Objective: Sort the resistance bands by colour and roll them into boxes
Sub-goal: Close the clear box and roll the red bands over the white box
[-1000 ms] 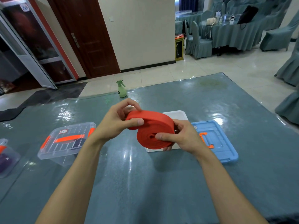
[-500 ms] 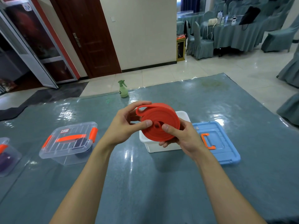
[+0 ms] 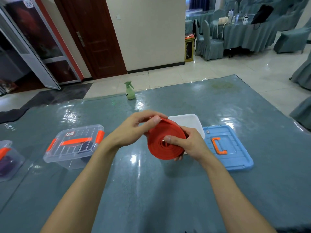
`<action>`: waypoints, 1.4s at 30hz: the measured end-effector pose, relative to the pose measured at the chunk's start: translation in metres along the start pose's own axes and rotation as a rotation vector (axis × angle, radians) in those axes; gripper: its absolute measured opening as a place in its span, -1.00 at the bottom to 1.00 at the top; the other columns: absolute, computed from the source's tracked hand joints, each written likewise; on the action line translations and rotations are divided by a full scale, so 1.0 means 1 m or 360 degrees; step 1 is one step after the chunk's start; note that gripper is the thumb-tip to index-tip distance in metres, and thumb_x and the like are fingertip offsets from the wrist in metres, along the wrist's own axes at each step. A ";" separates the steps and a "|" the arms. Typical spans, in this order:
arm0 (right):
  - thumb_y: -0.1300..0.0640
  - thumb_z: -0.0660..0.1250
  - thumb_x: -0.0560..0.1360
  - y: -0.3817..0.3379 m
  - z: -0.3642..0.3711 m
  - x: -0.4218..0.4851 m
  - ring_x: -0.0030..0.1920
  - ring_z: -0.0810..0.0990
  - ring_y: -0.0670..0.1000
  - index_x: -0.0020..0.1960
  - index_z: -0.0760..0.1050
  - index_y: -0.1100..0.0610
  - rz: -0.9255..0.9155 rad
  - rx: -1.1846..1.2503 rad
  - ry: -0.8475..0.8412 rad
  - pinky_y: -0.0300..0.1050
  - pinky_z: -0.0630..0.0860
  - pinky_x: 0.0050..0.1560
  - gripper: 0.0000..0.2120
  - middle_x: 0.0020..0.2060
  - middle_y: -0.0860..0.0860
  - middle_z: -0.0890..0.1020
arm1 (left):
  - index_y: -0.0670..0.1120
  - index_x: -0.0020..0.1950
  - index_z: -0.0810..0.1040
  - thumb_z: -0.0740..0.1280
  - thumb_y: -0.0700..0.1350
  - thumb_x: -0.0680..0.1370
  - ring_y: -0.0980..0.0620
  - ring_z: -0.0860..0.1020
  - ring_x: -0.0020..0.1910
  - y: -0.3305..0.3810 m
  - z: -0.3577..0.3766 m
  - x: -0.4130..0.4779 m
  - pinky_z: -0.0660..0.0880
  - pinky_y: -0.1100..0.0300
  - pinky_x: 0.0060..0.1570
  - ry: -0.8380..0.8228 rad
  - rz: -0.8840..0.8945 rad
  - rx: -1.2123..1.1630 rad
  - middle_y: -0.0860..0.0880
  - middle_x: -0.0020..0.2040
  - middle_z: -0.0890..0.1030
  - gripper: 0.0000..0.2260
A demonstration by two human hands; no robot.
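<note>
**A:** While the red flat rubber resistance band [image 3: 165, 145] is up in the air as a coil, how far along is the sorting?

**B:** Well along, I'd judge. The clear lidded plastic box with orange clasps [image 3: 74, 145] is closed over something dark. A second clear box at the left edge [image 3: 8, 158] shows purple inside. The red band is the only loose one in sight.

**A:** Where is it?

**B:** Above the glossy blue-grey tabletop [image 3: 151, 190], just in front of the open white plastic box [image 3: 188, 120], not yet in it. The blue plastic lid with an orange handle [image 3: 227, 148] lies flat just right of that box.

**A:** And the hands?

**B:** The left hand [image 3: 134, 130] pinches the band's outer end at the coil's top. The right hand [image 3: 190, 143] presses its thumb on the coil's face near the centre, fingers curled round behind.

**A:** The coil itself?

**B:** It's a flat spiral with its layers showing, a little slack, and the outer wrap lifts off at the top. Left to do: close that tail, lay the coil in the box, and put the lid on.
</note>
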State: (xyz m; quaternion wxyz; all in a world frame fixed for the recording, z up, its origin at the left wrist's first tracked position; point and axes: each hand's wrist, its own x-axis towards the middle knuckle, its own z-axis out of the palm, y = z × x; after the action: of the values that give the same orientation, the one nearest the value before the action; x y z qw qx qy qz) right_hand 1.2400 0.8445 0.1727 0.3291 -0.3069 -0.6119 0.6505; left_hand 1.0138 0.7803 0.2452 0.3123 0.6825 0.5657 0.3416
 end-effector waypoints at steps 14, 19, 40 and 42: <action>-0.43 0.67 0.18 0.023 0.033 0.013 -0.49 0.64 0.27 -0.03 0.74 0.04 0.0161 0.0113 0.0202 -0.09 0.52 -0.53 -0.37 -0.27 0.25 0.74 | 0.13 0.56 0.45 0.56 -0.06 0.60 -0.07 0.71 0.05 -0.051 -0.002 -0.031 0.69 -0.03 0.06 0.0038 -0.0092 -0.0400 -0.14 0.07 0.70 -0.44; -0.56 0.64 0.06 0.032 0.046 0.013 -0.39 0.72 0.28 0.24 0.60 0.11 0.0285 0.0037 0.0258 -0.04 0.60 -0.46 -0.01 -0.08 0.18 0.77 | 0.08 0.45 0.56 0.56 -0.19 0.60 -0.09 0.68 -0.07 -0.067 -0.001 -0.033 0.72 -0.01 -0.06 0.0153 -0.0170 -0.0561 -0.35 0.02 0.61 -0.54; -0.38 0.50 0.10 0.088 -0.054 0.107 -0.11 0.62 0.12 0.39 0.34 -0.03 -0.0067 -0.1870 0.0497 -0.06 0.47 -0.20 -0.04 0.12 -0.10 0.49 | 0.25 0.22 0.65 0.50 0.26 0.46 0.30 0.58 0.13 -0.149 0.076 0.108 0.47 0.31 0.06 0.0458 -0.0531 -0.0187 0.22 0.25 0.53 -0.65; -0.37 0.51 0.10 0.100 -0.065 0.127 -0.14 0.59 0.08 0.35 0.35 -0.02 0.0019 -0.1854 0.0401 -0.07 0.47 -0.21 -0.08 0.07 -0.11 0.47 | 0.16 0.24 0.65 0.54 0.14 0.53 0.21 0.63 0.02 -0.162 0.082 0.128 0.49 0.26 0.00 0.0417 -0.0559 0.0000 0.22 0.18 0.60 -0.69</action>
State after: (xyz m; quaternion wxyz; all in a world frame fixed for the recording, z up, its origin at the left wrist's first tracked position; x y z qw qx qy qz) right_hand 1.2114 0.9817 0.0697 0.1729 -0.5151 -0.8225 0.1681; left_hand 1.0067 0.9295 0.0805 0.2908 0.5232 0.7117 0.3677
